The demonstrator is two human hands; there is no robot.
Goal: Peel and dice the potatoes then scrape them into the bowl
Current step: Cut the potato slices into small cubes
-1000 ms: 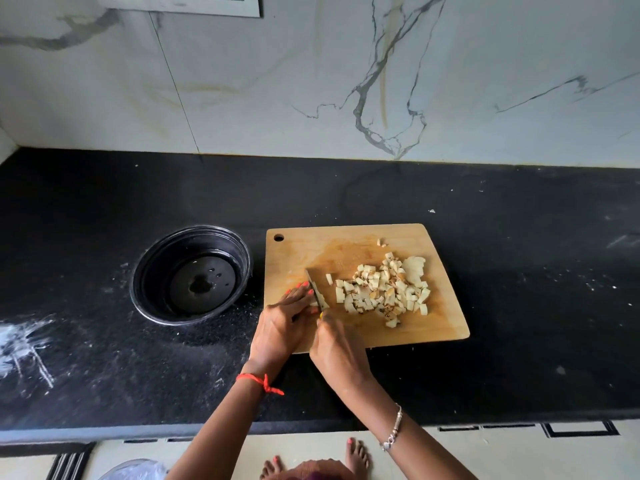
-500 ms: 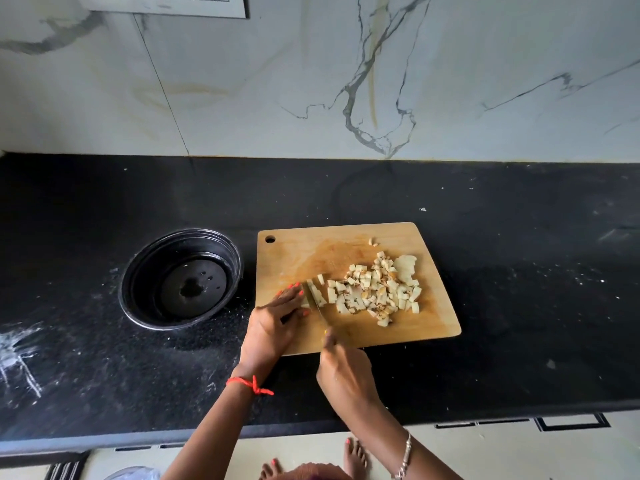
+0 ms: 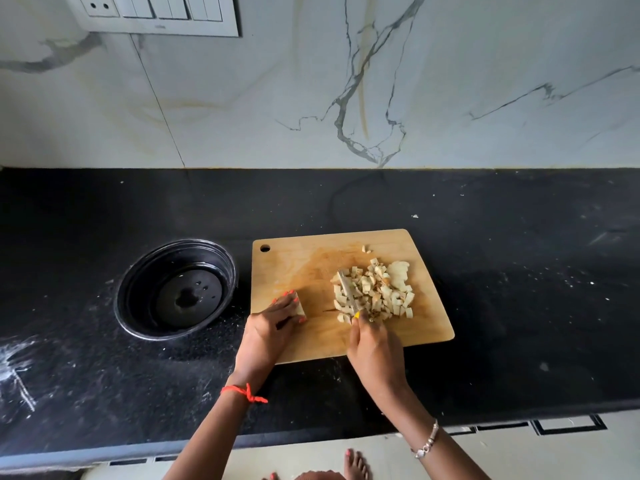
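Note:
A wooden cutting board (image 3: pixel 318 265) lies on the black counter. On its right half sits a heap of diced potato (image 3: pixel 377 292), with a larger uncut slab at its far right. My right hand (image 3: pixel 375 348) grips a knife (image 3: pixel 347 289) with a yellow handle; the blade lies against the left side of the heap. My left hand (image 3: pixel 273 323) holds a small piece of potato (image 3: pixel 300 308) down on the board's left part, apart from the heap. A black bowl (image 3: pixel 138 282) stands left of the board, with no potato in it.
The counter's front edge runs just below my wrists. A marble wall with a switch panel (image 3: pixel 156 12) rises behind the counter. White powdery smears mark the counter at the far left. My bare feet show on the floor below.
The knife has moved right, from beside my left hand to the heap of dice, pushing cut pieces with it. My left hand stays on the remaining potato piece.

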